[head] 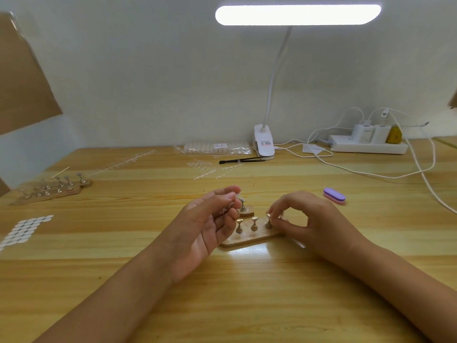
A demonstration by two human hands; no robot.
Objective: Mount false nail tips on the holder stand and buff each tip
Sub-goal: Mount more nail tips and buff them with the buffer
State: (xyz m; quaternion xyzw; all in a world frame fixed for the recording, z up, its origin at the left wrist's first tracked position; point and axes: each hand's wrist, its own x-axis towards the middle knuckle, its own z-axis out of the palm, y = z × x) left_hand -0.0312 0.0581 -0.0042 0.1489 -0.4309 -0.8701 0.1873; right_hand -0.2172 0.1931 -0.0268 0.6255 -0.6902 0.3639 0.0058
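Note:
A wooden holder stand (249, 240) with gold metal pegs lies at the table's middle. My left hand (210, 226) is palm up just left of it and pinches a small metal peg (228, 209) between thumb and fingers. My right hand (306, 219) reaches over the stand's right end and pinches the top of the rightmost peg (269, 222). Two bare pegs (247, 225) stand between my hands, and another peg (242, 205) stands behind them. A purple and pink buffer block (334, 195) lies to the right. Clear nail tips (205, 167) lie scattered farther back.
A second stand (53, 190) with pegs sits at the far left, a sheet of white adhesive dots (23, 231) nearer me. A bag of nail tips (217, 147), black tweezers (241, 160), a clip lamp (264, 144), a power strip (368, 144) and cables line the back.

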